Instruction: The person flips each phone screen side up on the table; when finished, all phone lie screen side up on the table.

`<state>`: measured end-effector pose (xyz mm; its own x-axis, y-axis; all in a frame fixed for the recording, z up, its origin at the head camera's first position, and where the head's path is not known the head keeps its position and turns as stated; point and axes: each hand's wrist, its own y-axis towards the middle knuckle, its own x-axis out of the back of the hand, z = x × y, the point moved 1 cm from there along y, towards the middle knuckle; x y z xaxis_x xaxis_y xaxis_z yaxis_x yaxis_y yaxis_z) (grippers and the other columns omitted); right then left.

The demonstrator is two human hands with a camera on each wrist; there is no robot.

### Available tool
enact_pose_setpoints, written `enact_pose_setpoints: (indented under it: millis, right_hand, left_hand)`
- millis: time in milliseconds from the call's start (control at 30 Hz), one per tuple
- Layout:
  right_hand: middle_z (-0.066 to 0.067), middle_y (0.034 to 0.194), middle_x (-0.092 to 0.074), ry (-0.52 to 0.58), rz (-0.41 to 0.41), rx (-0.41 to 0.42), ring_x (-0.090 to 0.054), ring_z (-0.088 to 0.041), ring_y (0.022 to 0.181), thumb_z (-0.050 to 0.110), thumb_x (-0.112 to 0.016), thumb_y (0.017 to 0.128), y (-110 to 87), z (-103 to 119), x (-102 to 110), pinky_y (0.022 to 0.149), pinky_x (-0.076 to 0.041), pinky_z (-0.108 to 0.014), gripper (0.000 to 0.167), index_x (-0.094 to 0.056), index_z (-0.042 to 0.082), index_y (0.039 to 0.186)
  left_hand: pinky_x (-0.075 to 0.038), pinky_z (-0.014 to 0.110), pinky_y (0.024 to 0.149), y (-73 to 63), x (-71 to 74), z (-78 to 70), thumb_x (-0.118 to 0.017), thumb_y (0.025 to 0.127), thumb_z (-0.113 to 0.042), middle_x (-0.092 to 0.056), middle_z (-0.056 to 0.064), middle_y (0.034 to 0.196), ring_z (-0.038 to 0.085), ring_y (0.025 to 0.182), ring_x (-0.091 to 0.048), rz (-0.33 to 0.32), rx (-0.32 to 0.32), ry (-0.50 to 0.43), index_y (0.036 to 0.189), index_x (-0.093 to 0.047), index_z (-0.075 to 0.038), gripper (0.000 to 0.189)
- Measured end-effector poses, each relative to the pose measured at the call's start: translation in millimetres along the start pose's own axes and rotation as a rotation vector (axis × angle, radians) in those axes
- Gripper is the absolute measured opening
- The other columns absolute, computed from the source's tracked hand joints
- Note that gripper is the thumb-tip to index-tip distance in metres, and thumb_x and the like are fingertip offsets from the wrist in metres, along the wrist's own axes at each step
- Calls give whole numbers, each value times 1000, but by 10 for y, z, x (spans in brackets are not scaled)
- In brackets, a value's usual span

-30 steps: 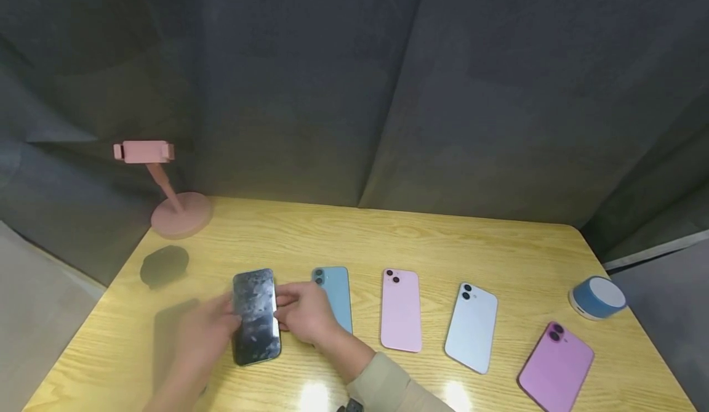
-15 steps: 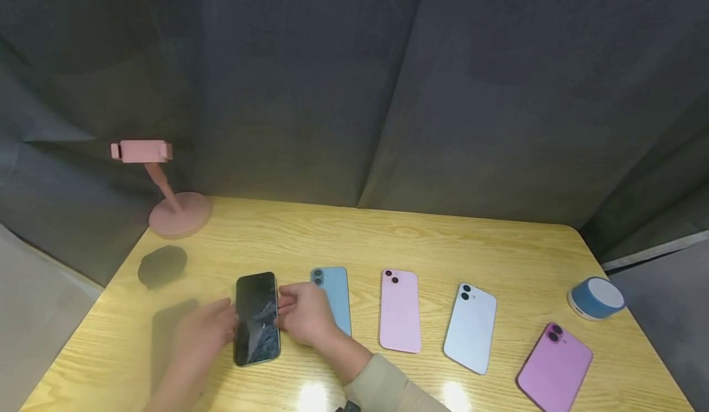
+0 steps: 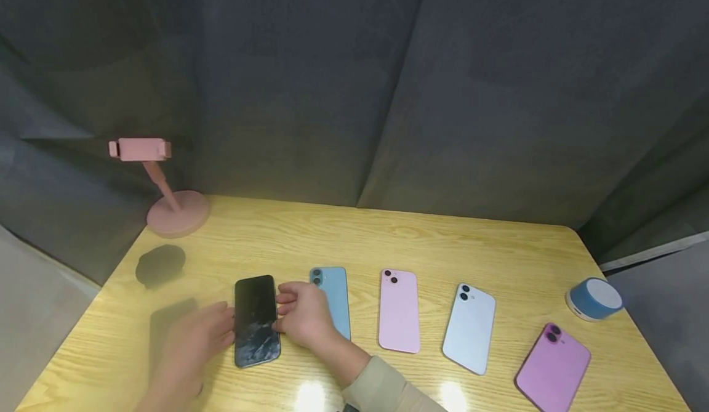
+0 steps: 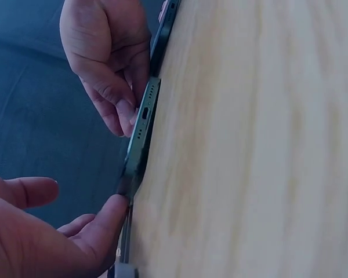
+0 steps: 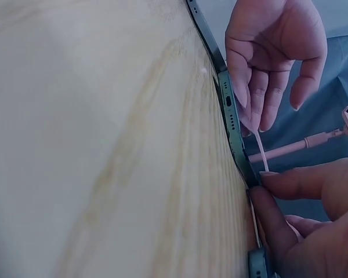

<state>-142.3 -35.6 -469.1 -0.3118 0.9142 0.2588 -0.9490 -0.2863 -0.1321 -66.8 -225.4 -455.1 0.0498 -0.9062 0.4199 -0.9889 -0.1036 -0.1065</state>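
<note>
A phone [image 3: 255, 307] with a dark screen lies face up on the wood-grain table, its bottom end with the charging port showing in both wrist views. Pale mottled patches mark the lower part of its screen. My left hand [image 3: 202, 338] touches its left edge with extended fingers, thumb held apart. On the other side my right hand [image 3: 307, 316] pinches the right edge between thumb and fingers. In the right wrist view a thin pale strip [image 5: 261, 150] stands between the left fingers and right thumb. A blue phone [image 3: 336, 298] lies partly behind the right hand.
Right of it lie a pink phone [image 3: 399, 313], a white phone [image 3: 469, 332] and a purple phone [image 3: 554, 369]. A blue speaker-like cylinder [image 3: 595, 299] stands at the right edge. At the back left is a pink phone stand [image 3: 177, 215]; before it lies a dark round patch [image 3: 160, 264].
The pale mottling over the phone's screen has shrunk from the whole surface to the lower part. The left fingers have shifted slightly along the left edge; the right hand stays at the right edge.
</note>
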Motion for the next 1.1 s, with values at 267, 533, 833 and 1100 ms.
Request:
enact_pose_setpoints:
  millis: [267, 533, 833, 1100]
  right_hand:
    - [-4, 104, -71, -7, 15, -7, -66, -14, 85, -13, -84, 67, -37, 36, 10, 72, -56, -27, 64, -64, -4, 127]
    - [-9, 122, -66, -198, 192, 153, -66, -16, 97, 10, -84, 79, -153, 116, 198, 78, -54, -27, 69, -55, 9, 141]
    - [-14, 120, -65, -206, 151, 174, -64, -28, 106, 13, -75, 90, -273, 97, 815, 85, -54, -33, 51, -58, 1, 137]
    - [-17, 127, -61, -168, -32, 35, -62, -27, 108, 4, -66, 94, -313, -9, 1069, 87, -54, -39, 57, -44, -3, 146]
  left_hand:
    - [-51, 34, 93, 3, 10, 10, -43, 106, -6, -43, 29, 145, 35, 125, -53, -7, 237, -393, 148, -28, 13, 48]
    - [-45, 48, 101, 56, -25, -117, -51, 105, -24, -46, 22, 147, 40, 129, -49, -38, 204, -85, 150, -38, 4, 54]
    - [-50, 46, 95, 179, -394, -590, -60, 99, -16, -55, 24, 137, 36, 116, -59, 32, 77, -143, 146, -43, 6, 54]
    - [-56, 41, 86, 342, -717, -635, -61, 96, -9, -55, 26, 133, 33, 114, -60, 138, 116, -275, 142, -45, 10, 53]
